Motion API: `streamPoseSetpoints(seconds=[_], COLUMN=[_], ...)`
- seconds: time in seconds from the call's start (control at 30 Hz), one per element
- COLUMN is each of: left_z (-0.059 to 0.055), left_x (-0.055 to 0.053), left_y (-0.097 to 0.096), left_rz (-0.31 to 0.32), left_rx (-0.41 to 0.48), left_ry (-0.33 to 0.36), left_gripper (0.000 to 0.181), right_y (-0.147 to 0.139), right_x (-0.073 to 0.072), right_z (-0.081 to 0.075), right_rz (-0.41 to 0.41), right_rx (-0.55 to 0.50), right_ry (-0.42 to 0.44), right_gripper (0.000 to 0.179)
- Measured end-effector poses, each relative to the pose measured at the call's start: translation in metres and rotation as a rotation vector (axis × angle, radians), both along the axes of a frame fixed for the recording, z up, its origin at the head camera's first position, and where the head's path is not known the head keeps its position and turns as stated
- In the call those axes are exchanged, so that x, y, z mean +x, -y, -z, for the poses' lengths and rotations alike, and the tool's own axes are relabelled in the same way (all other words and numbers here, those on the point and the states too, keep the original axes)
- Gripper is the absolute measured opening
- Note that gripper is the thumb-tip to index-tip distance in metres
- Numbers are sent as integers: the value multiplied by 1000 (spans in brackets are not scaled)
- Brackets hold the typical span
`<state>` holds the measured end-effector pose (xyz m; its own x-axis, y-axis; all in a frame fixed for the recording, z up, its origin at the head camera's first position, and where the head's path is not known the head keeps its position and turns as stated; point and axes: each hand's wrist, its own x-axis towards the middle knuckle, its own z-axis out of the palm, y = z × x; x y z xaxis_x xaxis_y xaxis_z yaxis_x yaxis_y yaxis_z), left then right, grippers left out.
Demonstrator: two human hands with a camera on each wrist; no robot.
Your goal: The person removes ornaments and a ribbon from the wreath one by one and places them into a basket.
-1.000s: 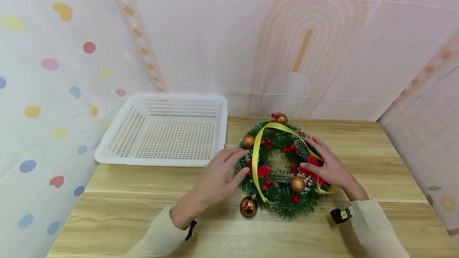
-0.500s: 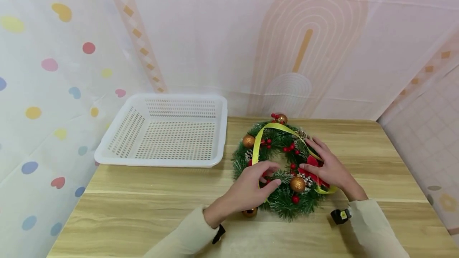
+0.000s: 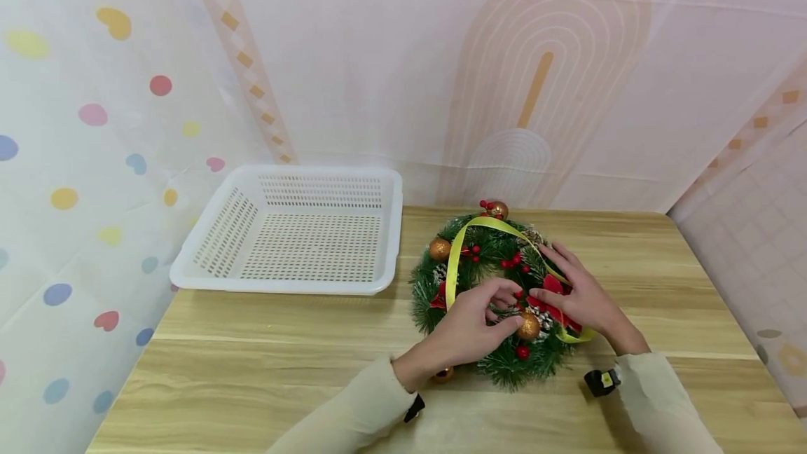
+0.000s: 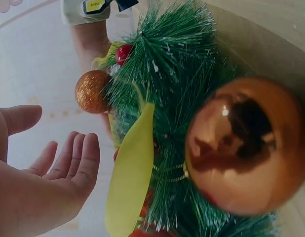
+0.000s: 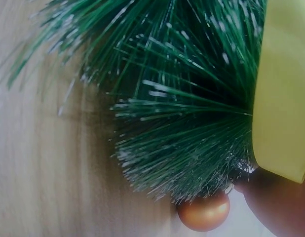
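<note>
A green Christmas wreath (image 3: 513, 370) lies on the table with red berries, pinecones and glittery copper baubles. My left hand (image 3: 468, 324) hovers over its front left part, fingers loosely bent. In the left wrist view that hand (image 4: 49, 187) holds nothing and stands apart from the glittery bauble (image 4: 92, 92). A yellow ribbon (image 3: 454, 272) arches over the wreath. My right hand (image 3: 586, 303) rests on the wreath's right side with extended fingers, by a red fabric flower (image 3: 553, 284). One shiny copper bauble (image 4: 248, 148) hangs at the front left edge, mostly covered by my left wrist in the head view.
A white perforated plastic basket (image 3: 284, 291) stands left of the wreath on the wooden table (image 3: 252, 363). Behind it hangs a patterned cloth backdrop (image 3: 353, 76). Each wrist carries a black strapped device, such as the right one (image 3: 601, 382).
From the wreath's left edge, my left hand has moved right across its front part, covering the shiny bauble. The right hand and wreath have stayed in place.
</note>
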<state>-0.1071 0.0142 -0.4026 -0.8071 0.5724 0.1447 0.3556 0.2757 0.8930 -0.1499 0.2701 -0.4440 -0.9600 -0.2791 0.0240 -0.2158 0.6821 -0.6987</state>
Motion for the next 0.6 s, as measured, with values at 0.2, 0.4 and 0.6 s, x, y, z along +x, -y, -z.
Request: streamPoseSetpoints(seconds=[0.2, 0.4, 0.6], left_z=[5, 7, 9], left_x=[-1, 0, -1], left_y=[-9, -16, -21], left_rz=[2, -11, -31], left_rx=[-52, -126, -188], left_ry=[-16, -59, -68], left_gripper=[40, 46, 52], right_y=[0, -1, -2], right_x=[0, 1, 2], right_z=[0, 0, 0], right_rz=[0, -3, -8], right_rx=[1, -3, -7], right_ry=[3, -9, -19], right_gripper=[83, 79, 77])
